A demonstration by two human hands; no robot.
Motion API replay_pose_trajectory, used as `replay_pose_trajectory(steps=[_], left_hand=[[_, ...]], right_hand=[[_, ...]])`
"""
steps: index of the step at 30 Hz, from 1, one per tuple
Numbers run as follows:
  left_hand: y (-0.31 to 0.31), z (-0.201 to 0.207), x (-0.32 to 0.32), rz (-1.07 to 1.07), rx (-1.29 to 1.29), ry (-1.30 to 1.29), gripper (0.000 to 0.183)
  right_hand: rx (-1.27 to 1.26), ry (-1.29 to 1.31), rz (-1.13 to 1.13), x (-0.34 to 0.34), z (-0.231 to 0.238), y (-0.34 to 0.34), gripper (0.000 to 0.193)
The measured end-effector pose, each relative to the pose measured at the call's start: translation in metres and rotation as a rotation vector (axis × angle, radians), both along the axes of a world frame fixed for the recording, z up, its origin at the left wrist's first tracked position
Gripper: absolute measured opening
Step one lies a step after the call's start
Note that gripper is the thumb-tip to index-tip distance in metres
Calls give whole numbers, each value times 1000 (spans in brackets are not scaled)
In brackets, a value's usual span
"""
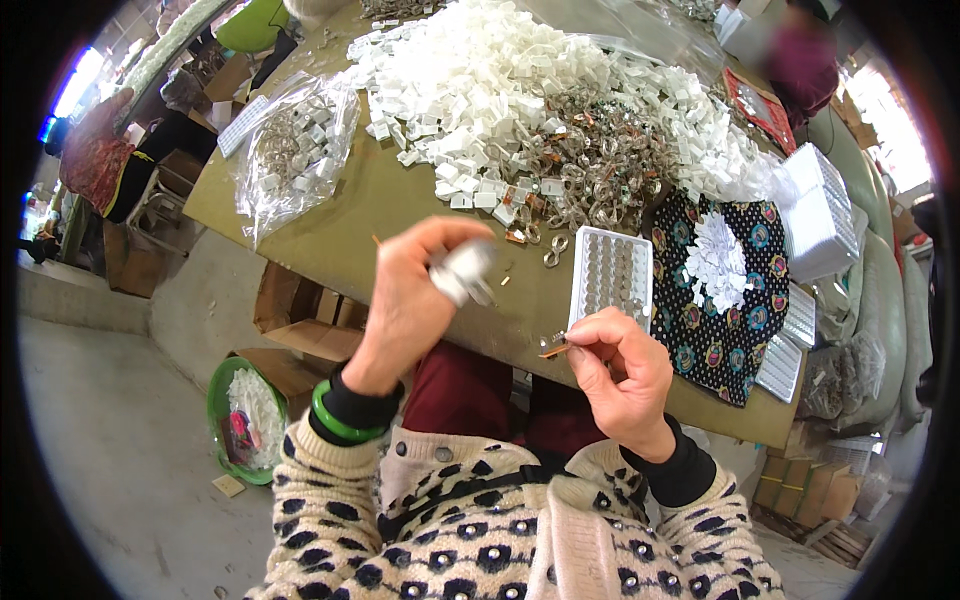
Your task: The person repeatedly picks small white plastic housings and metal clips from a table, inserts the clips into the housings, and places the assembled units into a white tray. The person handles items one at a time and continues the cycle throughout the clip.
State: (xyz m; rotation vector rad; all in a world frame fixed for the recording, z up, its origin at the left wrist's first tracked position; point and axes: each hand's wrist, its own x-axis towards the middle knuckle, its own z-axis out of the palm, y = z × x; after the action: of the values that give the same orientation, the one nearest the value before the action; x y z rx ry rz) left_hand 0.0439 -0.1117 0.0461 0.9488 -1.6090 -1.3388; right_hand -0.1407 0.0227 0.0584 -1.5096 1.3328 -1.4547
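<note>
My left hand (408, 300) is raised over the front edge of the table, its fingers closed round a small white plastic piece (462, 272) with a greyish part at its lower end; motion blurs it. Lower and to the right, my right hand (625, 378) pinches a small part with an orange-brown strip (553, 349) between thumb and finger. Just beyond that hand lies a white tray (650, 285) with rows of small greyish pieces in it. A heap of white plastic casings (480, 80) covers the far side, with a pile of clear and brown small parts (600, 160) at its near edge.
A clear bag of parts (297, 150) lies at the left of the olive table (390, 200). To the right are a patterned cloth (690, 345) bearing white slips (716, 262) and stacked white trays (822, 215). A green basket (222, 455) stands on the floor. Another person (805, 65) is at the far right.
</note>
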Motion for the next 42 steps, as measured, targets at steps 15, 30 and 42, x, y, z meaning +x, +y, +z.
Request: replay_pose_trajectory(steps=[15,30,42], left_hand=[[-93,-49,3,100,-658,-621,20],[-98,-46,2,-27,-708,-650,35],[-76,-12,11,-21,-157,-160,24]], right_hand=[[376,-461,204,-2,-5,8,11],[318,-131,197,8,-4,9,5],[350,-247,150,4,8,8,5]])
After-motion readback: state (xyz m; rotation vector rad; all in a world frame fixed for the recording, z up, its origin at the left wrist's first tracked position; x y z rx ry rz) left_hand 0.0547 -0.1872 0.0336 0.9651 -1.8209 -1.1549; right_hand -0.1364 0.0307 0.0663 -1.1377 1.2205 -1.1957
